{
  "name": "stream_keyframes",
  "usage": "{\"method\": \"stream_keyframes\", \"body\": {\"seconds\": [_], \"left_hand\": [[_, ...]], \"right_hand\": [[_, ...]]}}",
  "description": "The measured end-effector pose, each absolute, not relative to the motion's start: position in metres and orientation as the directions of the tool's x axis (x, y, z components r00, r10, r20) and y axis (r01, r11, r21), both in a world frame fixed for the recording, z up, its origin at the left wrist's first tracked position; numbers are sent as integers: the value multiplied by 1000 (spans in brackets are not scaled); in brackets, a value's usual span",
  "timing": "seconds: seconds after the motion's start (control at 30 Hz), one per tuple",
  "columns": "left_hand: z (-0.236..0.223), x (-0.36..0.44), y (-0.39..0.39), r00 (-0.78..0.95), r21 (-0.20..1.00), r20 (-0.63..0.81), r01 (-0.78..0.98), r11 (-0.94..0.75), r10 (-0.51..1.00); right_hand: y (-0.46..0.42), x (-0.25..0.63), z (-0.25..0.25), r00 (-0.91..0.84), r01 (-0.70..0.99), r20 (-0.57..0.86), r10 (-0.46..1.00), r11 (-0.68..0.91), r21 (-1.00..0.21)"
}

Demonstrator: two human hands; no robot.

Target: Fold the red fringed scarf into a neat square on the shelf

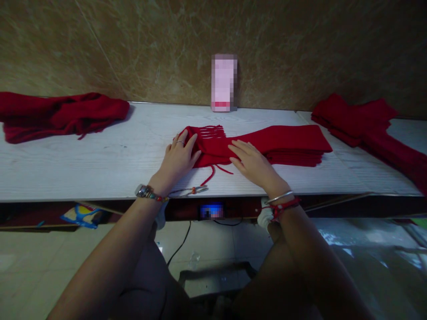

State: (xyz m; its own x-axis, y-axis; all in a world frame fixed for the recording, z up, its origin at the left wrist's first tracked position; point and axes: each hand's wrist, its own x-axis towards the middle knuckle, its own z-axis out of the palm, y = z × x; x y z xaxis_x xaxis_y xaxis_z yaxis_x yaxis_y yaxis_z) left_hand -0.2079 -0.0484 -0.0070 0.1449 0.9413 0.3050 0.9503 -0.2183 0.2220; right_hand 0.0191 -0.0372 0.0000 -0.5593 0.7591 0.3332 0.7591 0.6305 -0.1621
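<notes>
A folded red scarf (287, 141) with fringed ends lies across the white tabletop (133, 164). My left hand (180, 153) rests on its left end, fingers spread beside the fringe, with a ring on one finger. Flat on the middle of the scarf lies my right hand (251, 162), fingers stretched out to the left. Two loose red strands hang from the scarf's near edge between my hands. The right part of the scarf is stacked in several layers. Neither hand is closed around the cloth.
Another red cloth bundle (63, 115) lies at the left, and more folded red cloth (356, 120) at the right. A blurred pink object (224, 82) stands against the marbled wall (283, 49). Below the tabletop are a blue-and-yellow packet (83, 215) and a lit screen (211, 210).
</notes>
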Motion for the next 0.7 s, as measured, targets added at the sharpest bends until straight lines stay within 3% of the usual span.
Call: {"method": "stream_keyframes", "body": {"seconds": [0.3,0.5,0.7], "left_hand": [[-5,-207,-48,115,240,238,955,-174,964],[-9,-208,-48,108,219,274,960,-172,956],[-16,-208,-47,-13,223,324,973,-63,946]], "right_hand": [[-36,15,-7,-598,761,250,761,637,-120],[-35,15,-6,-596,746,272,756,646,-161],[-37,1,-4,-621,714,278,733,675,-183]]}}
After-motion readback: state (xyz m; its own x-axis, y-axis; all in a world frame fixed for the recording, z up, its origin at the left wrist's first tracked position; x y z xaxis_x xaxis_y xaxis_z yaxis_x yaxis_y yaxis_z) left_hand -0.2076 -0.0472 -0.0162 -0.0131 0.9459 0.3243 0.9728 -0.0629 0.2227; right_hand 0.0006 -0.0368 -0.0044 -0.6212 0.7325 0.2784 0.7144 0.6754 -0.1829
